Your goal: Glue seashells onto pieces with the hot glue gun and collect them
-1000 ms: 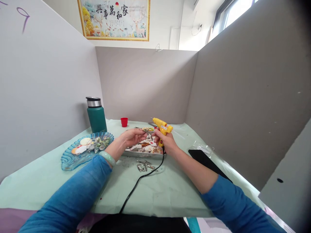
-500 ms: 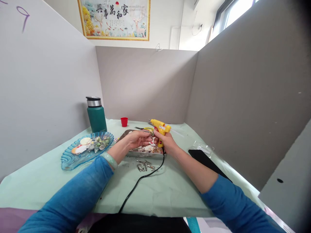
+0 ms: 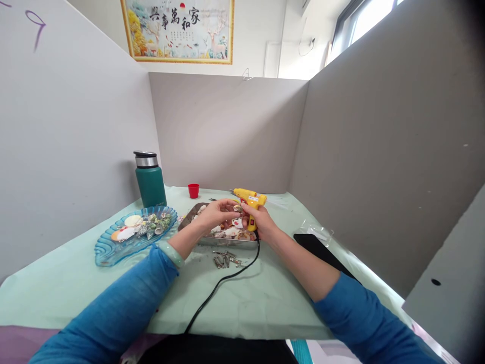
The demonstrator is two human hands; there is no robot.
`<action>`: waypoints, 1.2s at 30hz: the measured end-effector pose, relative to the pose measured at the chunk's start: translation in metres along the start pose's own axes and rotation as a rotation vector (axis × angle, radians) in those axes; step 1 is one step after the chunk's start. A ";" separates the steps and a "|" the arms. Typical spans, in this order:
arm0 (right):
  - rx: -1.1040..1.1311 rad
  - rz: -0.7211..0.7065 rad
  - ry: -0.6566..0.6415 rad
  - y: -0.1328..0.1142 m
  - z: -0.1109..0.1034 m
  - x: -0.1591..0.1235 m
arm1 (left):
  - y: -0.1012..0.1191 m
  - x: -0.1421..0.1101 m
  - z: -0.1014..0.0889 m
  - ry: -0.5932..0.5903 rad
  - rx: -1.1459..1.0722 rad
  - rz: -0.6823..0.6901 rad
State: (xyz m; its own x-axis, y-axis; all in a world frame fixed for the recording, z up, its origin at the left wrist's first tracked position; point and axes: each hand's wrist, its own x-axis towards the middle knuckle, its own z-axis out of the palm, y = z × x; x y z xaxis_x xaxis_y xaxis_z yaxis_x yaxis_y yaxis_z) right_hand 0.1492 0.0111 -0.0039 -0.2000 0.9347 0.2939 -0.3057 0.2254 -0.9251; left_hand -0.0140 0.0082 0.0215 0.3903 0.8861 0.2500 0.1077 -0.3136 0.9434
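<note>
My right hand (image 3: 258,221) is wrapped round the grip of a yellow hot glue gun (image 3: 248,199), nozzle pointing left; its black cord (image 3: 220,285) trails toward me over the table. My left hand (image 3: 215,214) pinches a small shell (image 3: 237,208) between its fingertips, right beside the gun and touching my right fingers. Both hands hover over a metal tray (image 3: 223,241) filled with shells. A green bangle sits on my left wrist.
A blue glass dish (image 3: 109,250) with shells lies at the left. A green flask (image 3: 149,178) and a small red cup (image 3: 193,190) stand at the back. Several metal clips (image 3: 226,260) lie before the tray. A black flat object (image 3: 318,247) and clear plastic bag (image 3: 316,232) lie right. Grey partitions enclose the table.
My left hand has turned palm down and moved right, bringing the shell against my right hand. The glue gun has dropped slightly and levelled out.
</note>
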 end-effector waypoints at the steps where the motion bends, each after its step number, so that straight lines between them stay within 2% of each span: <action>1: -0.002 0.001 -0.005 0.000 0.000 0.000 | 0.000 0.000 0.001 0.009 0.011 0.013; 6: 0.010 0.017 0.003 -0.001 0.000 0.000 | 0.000 0.000 0.001 -0.022 -0.089 0.014; 13: -0.005 0.002 0.027 0.000 -0.001 0.000 | -0.009 0.007 -0.010 -0.067 -0.447 -0.152; 17: -0.010 -0.010 0.036 0.001 -0.001 0.000 | -0.009 0.008 -0.009 -0.062 -0.541 -0.196; 24: -0.051 -0.028 0.022 -0.001 0.003 -0.003 | -0.006 0.005 -0.002 -0.038 -0.467 -0.148; 31: -0.036 -0.028 0.026 -0.002 0.004 -0.004 | -0.010 0.005 0.001 0.069 -0.404 -0.070; 36: -0.031 -0.038 0.013 -0.001 0.003 -0.004 | -0.013 0.007 0.000 0.049 -0.375 -0.040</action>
State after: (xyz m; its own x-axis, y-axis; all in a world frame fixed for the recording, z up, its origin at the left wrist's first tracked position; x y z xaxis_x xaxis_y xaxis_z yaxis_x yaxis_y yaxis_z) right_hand 0.1475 0.0065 -0.0032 -0.1771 0.9287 0.3259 -0.2838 0.2689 -0.9204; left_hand -0.0132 0.0182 0.0111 0.3473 0.9134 0.2124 -0.2239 -0.1392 0.9646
